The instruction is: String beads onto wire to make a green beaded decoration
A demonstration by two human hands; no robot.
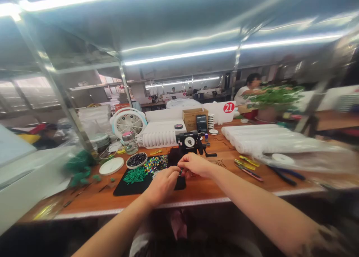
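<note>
My left hand (165, 183) and my right hand (195, 165) meet at the right part of a black mat (123, 189), fingertips pinched together. Whatever sits between their fingers is too small to make out. On the mat, left of my hands, lie slim green pieces (135, 176), multicoloured beads (155, 165) and a few small silvery bits partly behind my left hand. A white dish of dark beads (137, 159) rests at the mat's back corner. Just beyond my right hand stands a black hand-cranked device with a round dial (189, 141). Beside it lies a dark bundle (174, 156).
To the right are yellow-handled cutters (246, 163), dark pliers (284, 174) and wrapped white rolls (260, 137). Behind stand a fan (129, 124), a glass jar (129, 143), white spools (159, 139) and a cardboard box (193, 118). A white lid (111, 166) lies left. Another person sits beyond the plant.
</note>
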